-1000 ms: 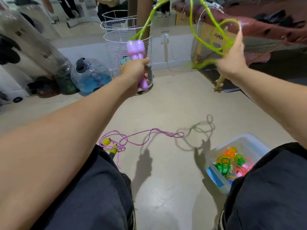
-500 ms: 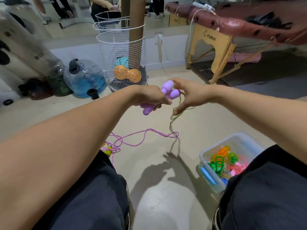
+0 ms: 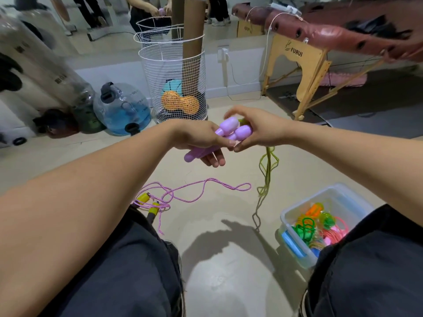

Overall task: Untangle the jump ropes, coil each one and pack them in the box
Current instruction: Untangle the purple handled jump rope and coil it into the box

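Fingers [image 3: 215,160] of both hands grip purple handles [image 3: 231,129], green rope [image 3: 267,165] dangling.

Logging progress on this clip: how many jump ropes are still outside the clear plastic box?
2. The green rope with purple handles is held in both hands, left hand and right hand; the pink rope with yellow handles lies on the floor. Others may be hidden.

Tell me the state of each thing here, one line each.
Left hand: grips purple handles.
Right hand: holds handle tops.
Green rope: hangs folded below hands.
Pink rope: loose on floor.
Box: open, holds coiled ropes.
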